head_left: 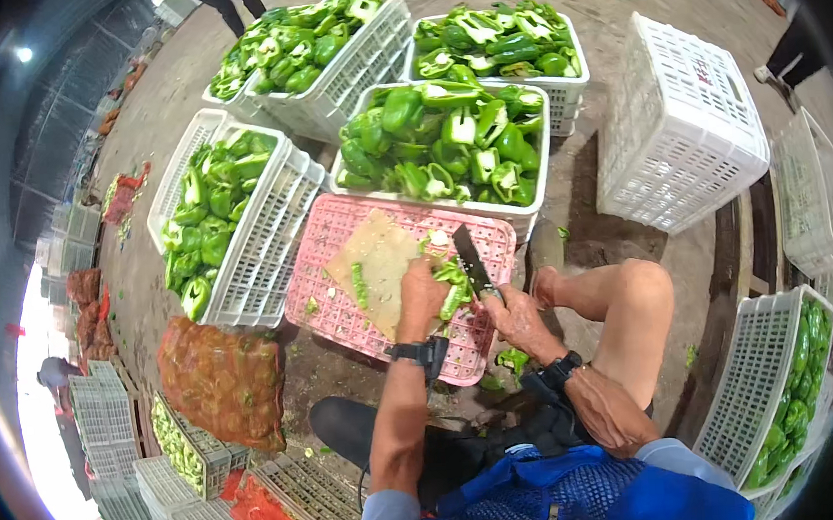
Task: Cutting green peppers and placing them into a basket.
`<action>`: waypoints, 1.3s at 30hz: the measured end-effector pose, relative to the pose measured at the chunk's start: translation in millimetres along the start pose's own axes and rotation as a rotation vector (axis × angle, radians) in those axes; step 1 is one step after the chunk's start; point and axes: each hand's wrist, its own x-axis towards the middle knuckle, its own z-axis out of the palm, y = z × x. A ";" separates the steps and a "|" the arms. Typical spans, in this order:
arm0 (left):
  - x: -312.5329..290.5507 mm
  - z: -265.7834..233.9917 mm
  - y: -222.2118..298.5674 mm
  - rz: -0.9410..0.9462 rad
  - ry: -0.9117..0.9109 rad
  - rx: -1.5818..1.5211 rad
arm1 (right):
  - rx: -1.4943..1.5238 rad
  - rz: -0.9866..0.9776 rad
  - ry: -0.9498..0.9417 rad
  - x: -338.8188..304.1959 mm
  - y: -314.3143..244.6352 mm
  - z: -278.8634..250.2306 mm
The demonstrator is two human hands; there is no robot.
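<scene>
A knife with a broad dark blade (pixel 471 258) is gripped by its handle in my right hand (pixel 522 322). Its blade points away from me over the right part of a pink perforated crate (pixel 314 243). My left hand (pixel 422 295) is closed at the side of a cut green pepper (pixel 454 286), just left of the blade; its fingertips are partly hidden. Under that hand, a tan board (pixel 376 232) rests on the pink crate. A strip of green pepper (pixel 359 285) and small pale scraps lie on the board.
Beyond the pink crate stands a white crate of cut green peppers (pixel 457 141), with more filled crates behind and left. An upturned white crate (pixel 678 126) stands at right. A stuffed orange mesh sack (pixel 222 380) sits at left. Another pepper crate (pixel 749 382) is at lower right.
</scene>
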 end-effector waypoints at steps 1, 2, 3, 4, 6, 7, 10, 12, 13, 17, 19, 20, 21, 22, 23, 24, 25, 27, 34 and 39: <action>1.3 -1.2 -2.2 -0.035 -0.009 0.009 | 0.013 0.005 -0.003 -0.3 0.6 -0.8; 2.0 -3.5 -5.2 -0.050 0.002 0.005 | 0.032 0.015 -0.006 0.1 1.7 -1.8; 1.5 -6.6 -8.6 -0.132 -0.009 -0.101 | 0.009 0.019 -0.012 0.5 3.0 -2.4; 1.9 -10.7 -12.4 -0.211 -0.004 -0.227 | 0.006 0.052 -0.032 1.4 4.4 -3.0; 1.5 -19.4 -18.8 -0.353 0.011 -0.389 | -0.181 -0.246 0.005 2.2 7.2 -4.5; 6.1 -23.6 -21.1 -0.392 0.065 -0.571 | -0.057 -0.103 -0.002 3.2 8.1 -5.1; 29.3 -36.0 -23.3 -0.517 0.148 -0.643 | -0.126 -0.127 0.035 5.6 8.8 -5.7; 50.3 -42.0 -19.8 -0.385 0.172 -0.455 | 0.040 0.005 0.050 7.9 9.6 -6.4; 57.0 -44.1 -16.0 -0.375 0.188 -0.438 | 0.037 -0.027 0.061 9.9 10.2 -6.1; 85.6 -49.6 14.0 -0.246 0.200 -0.768 | 0.060 0.038 0.156 17.3 13.6 -7.4; 105.8 -50.5 33.2 -0.099 0.247 -0.621 | 0.090 -0.035 0.209 18.1 14.5 -8.9; 121.3 -53.2 41.2 -0.130 0.251 -0.616 | 0.113 -0.046 0.205 18.4 14.3 -9.4; 139.3 -55.3 48.1 -0.050 0.252 -0.491 | 0.094 -0.028 0.211 17.1 13.7 -11.2; 158.6 -56.1 53.6 0.055 0.257 -0.370 | 0.074 -0.013 0.221 16.5 12.5 -13.2; 178.2 -55.1 57.5 0.038 0.249 -0.368 | 0.101 0.153 0.123 15.2 10.8 -15.5; 196.6 -53.1 59.6 0.154 0.274 -0.223 | 0.104 0.153 0.129 15.3 8.6 -17.8; 210.6 -50.3 59.6 0.242 0.275 -0.072 | 0.104 0.178 0.109 14.9 6.1 -18.8; 230.8 -44.9 56.1 0.388 0.338 0.024 | 0.122 0.259 0.068 16.2 1.4 -20.5; 206.5 -52.6 38.7 0.569 0.485 0.154 | 0.059 0.221 0.084 18.2 1.2 -18.7; 100.9 -32.7 29.9 0.368 0.432 -0.062 | 0.086 0.016 0.214 15.6 6.5 -11.3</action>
